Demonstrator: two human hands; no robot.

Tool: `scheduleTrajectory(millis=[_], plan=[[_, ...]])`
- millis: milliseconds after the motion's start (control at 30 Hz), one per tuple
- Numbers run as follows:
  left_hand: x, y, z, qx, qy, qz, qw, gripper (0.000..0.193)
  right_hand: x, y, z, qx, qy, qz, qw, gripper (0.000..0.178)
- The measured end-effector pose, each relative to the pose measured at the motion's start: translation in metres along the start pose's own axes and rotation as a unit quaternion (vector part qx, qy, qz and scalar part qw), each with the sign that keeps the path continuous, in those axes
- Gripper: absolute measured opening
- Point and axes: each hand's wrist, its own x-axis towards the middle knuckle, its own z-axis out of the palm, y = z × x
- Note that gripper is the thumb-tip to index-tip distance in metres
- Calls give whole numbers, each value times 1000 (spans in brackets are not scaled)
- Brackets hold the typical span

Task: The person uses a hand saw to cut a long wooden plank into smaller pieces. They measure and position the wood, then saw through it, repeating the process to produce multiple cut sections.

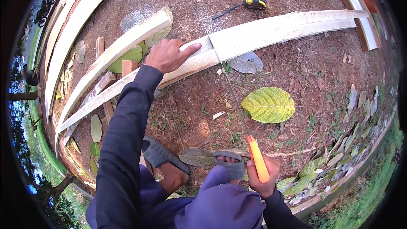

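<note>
A long pale wooden plank (263,36) lies across in front of me. My left hand (166,56) grips it left of the saw blade, the thumb stretched along its top and the fingers curled over the far edge. Down at the right, my right hand (268,177) is closed round the orange and yellow handle of a handsaw (259,161). The thin blade runs away from me, seen nearly edge-on, and crosses the plank just right of my left thumb. How deep the blade sits in the wood I cannot tell.
A yellow and black tape measure (255,2) lies beyond the plank. Another plank (114,51) and long boards (80,21) lie at the left. A pale-faced beam (358,12) is under the plank's right end. A big yellow-green leaf (268,105) lies on the soil near the blade.
</note>
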Motion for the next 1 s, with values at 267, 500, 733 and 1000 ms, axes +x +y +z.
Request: scheduleTrajectory(millis=[267, 500, 733, 1000], plan=[[-1, 10, -4, -2, 11, 16, 1000, 86, 148, -27, 74, 64, 73, -41, 994, 15], [4, 0, 6, -2, 20, 18, 1000, 88, -5, 14, 6, 43, 6, -8, 999, 18], [16, -1, -4, -26, 10, 27, 999, 90, 126, -10, 60, 79, 55, -8, 995, 19], [18, -11, 0, -42, -10, 8, 999, 93, -11, 10, 1, 3, 10, -9, 1000, 7]])
